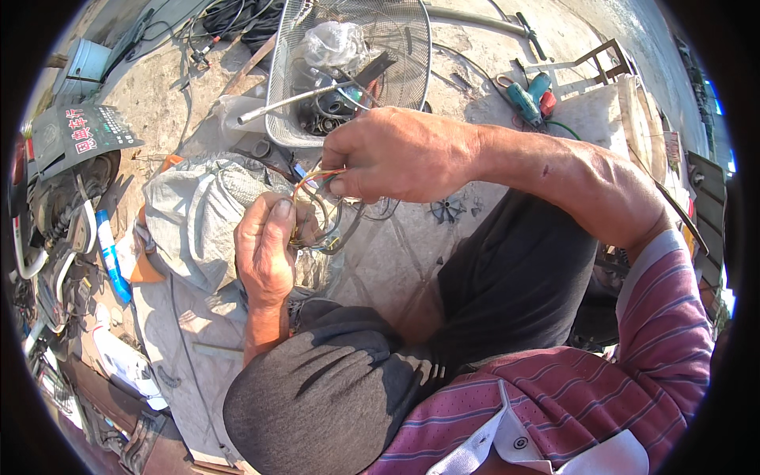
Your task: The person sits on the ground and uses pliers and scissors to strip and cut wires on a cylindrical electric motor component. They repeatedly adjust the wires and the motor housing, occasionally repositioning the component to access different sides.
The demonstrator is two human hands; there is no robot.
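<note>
A bundle of thin electrical wires, yellow, green, blue and dark, runs between my two hands. My left hand pinches it between thumb and fingers on the left. My right hand, reaching in from the right, grips yellow and orange wire ends between thumb and bent forefinger. Loops of wire hang below my right hand. Behind and left of my left hand lies a crumpled whitish woven sack. The tips of the fingers behind the wires are partly hidden.
Beyond my hands stands a wire mesh basket with parts, a plastic bag and a metal rod. A teal power tool lies at upper right, a blue tube at left. Vehicle parts crowd the left edge; a bucket stands upper left.
</note>
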